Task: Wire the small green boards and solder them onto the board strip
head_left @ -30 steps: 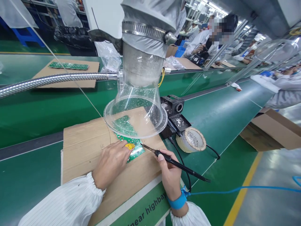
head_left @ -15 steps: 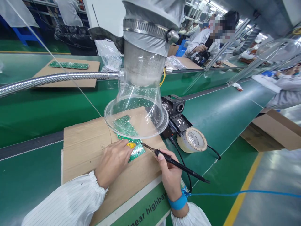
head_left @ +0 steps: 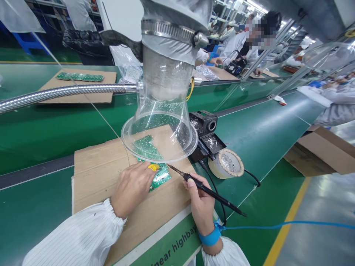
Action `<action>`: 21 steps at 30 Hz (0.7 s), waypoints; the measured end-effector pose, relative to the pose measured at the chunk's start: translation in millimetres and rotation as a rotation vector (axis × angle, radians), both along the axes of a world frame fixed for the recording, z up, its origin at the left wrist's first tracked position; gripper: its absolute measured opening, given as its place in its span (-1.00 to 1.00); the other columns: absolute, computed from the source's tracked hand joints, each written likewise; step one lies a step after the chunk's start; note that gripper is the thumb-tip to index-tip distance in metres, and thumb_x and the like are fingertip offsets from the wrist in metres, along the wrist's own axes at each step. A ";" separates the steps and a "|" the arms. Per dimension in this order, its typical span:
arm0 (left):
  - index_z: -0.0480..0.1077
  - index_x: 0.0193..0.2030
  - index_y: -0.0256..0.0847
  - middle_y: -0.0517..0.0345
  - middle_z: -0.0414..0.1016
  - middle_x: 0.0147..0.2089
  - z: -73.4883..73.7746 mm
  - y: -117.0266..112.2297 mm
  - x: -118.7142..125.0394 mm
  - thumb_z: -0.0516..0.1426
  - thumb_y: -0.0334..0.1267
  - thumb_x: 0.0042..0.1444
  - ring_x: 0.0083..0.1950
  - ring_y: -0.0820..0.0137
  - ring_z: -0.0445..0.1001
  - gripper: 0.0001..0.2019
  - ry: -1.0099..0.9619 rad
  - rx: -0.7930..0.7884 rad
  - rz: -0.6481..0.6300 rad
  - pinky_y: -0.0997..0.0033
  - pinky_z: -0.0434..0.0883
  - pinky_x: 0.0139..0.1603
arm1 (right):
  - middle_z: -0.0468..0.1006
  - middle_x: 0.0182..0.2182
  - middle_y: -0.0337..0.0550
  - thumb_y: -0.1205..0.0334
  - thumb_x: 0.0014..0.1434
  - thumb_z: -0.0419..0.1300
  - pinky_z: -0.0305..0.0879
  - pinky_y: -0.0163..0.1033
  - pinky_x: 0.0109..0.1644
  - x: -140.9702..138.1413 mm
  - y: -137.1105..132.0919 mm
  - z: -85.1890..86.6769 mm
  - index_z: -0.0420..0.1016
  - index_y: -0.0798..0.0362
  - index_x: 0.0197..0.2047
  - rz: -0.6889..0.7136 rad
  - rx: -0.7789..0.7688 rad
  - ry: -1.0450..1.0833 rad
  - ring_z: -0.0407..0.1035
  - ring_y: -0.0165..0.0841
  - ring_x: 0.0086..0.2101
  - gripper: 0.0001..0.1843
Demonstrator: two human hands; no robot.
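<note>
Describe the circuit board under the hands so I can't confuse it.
Find the clear fume hood at centre, above a cardboard sheet. The green circuit board lies at the hood's near rim, under the left hand. Unlike the far boards, a soldering iron points at it.

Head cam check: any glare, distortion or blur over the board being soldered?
Head view: wide-angle distortion bows the conveyor edges; the clear fume hood shows glare streaks and specks and covers the far end of the circuit board; the soldering iron in the right hand is sharp; ceiling lights blow out at top right.
</note>
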State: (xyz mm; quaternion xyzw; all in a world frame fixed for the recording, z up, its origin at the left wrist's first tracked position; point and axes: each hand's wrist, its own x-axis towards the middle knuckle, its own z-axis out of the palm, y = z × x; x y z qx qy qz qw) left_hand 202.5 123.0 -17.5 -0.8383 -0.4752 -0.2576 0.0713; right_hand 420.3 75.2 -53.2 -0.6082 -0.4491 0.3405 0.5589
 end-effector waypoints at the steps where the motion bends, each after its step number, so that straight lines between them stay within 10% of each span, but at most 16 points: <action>1: 0.38 -0.49 -0.16 0.18 0.41 -0.46 0.4 0.7 0.5 0.06 -0.30 0.40 -0.42 0.36 0.41 -0.63 0.015 0.000 -0.003 0.28 0.22 -0.39 | 0.66 -0.16 -0.04 -0.04 0.28 0.29 0.57 -0.04 -0.06 -0.2 0.1 0.3 0.60 -0.01 -0.05 0.000 -0.004 -0.001 0.58 -0.20 -0.22 -0.69; 21: 0.36 -0.57 -0.12 0.14 0.37 -0.56 -4.0 8.9 9.6 0.03 -0.32 0.40 -0.47 0.30 0.38 -0.56 0.082 -0.012 -0.003 0.25 0.13 -0.43 | 0.66 -0.16 -0.04 -0.04 0.28 0.30 0.59 -0.02 -0.04 -0.7 2.2 -1.1 0.61 -0.01 -0.04 0.029 -0.021 -0.005 0.61 -0.17 -0.19 -0.68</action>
